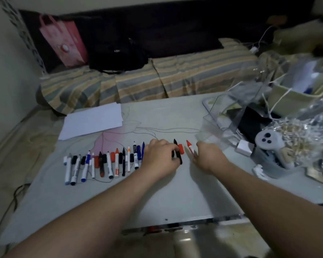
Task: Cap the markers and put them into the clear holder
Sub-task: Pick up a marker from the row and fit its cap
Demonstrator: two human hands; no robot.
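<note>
- Two hands over the pale grey counter [175, 192].
- Left hand [159, 157] pinches a slim black marker [177, 152].
- Right hand [209, 157], fingers spread, holds nothing, touching a red-tipped white marker [190, 147] just right of the black one.

A dim room: striped bedding [175, 77] against a dark headboard [175, 25] (pink bag [63, 40] leaning), pale wall [6, 71] left.

1. Bare tabletop [175, 192] lies open in front of the marker row [104, 162].
2. Cluttered bags [296, 127] crowd the right edge beside the clear holder [222, 118].
3. Paper [93, 121] occupies the far left.
</note>
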